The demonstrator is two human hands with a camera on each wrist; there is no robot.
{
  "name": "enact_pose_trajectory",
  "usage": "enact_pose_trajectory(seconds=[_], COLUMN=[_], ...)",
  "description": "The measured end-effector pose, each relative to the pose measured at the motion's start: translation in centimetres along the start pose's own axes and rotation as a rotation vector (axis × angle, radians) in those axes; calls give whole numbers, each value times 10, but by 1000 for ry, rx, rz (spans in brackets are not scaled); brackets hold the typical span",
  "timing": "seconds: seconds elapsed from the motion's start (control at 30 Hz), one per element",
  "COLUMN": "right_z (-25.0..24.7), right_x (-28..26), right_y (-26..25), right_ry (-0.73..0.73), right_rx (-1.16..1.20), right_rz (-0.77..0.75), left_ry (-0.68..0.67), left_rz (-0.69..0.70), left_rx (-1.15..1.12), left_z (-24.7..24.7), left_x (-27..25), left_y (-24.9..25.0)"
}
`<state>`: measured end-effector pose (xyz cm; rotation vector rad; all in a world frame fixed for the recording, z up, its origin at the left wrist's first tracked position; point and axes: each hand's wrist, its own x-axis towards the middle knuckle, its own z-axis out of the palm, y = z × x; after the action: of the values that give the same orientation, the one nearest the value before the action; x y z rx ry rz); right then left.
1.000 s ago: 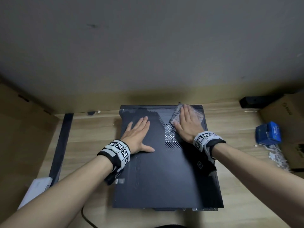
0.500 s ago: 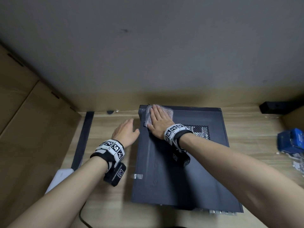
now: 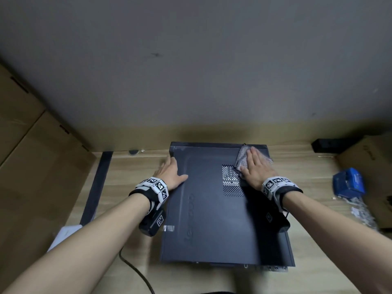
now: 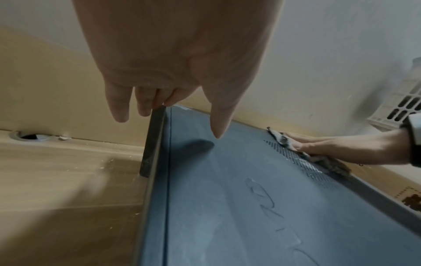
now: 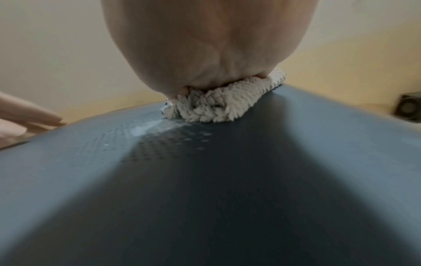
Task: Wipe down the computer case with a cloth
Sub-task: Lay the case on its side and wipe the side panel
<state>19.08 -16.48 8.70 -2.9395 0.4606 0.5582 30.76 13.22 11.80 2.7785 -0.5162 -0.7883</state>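
A dark grey computer case [image 3: 212, 219] lies flat on its side on the wooden desk, a perforated vent [image 3: 231, 181] in its upper panel. My right hand [image 3: 256, 168] lies flat, fingers straight, pressing a fluffy grey-white cloth [image 3: 241, 159] onto the far right corner of the panel, beside the vent. The cloth [image 5: 218, 106] bulges out under the palm in the right wrist view. My left hand [image 3: 169, 171] rests open on the case's left edge near the far left corner, thumb on the panel [image 4: 227, 207], fingers over the side.
The desk [image 3: 131, 187] ends at a wall just behind the case. Cardboard boxes [image 3: 31, 166] stand at the left and right. A blue packet [image 3: 349, 183] with white scraps lies at the right. A black cable [image 3: 135, 270] runs along the front of the desk. A cable hole [image 4: 29, 136] sits behind at the left.
My right hand has slid the cloth from the far left corner of the panel back to the far right corner. My left hand stays at the case's left edge.
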Motion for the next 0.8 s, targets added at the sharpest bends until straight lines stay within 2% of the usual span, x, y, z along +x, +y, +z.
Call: enact_pose_trajectory(seconds=[0.13,0.33,0.53,0.63,0.7,0.8], right_z=[1,-14,-35,-33,-30,-23], right_x=[-3,-1,18,31,31,23], right_y=[11,-11,-91,-122,-117,-78], right_ry=[-19,-25,-59,-60,-41,-19], right_rx=[36,50,106,46,2,17], right_rz=[54,50,-201,-251,-255,-227], left_ry=[-18,27,50,54,49,37], left_rz=[15,152,158,159,152,141], left_rx=[8,152,122,160,184,203], left_z=[7,13,18,16,13,10], left_x=[2,4,5,6,7,8], left_y=[3,-3,-4,0,4,6])
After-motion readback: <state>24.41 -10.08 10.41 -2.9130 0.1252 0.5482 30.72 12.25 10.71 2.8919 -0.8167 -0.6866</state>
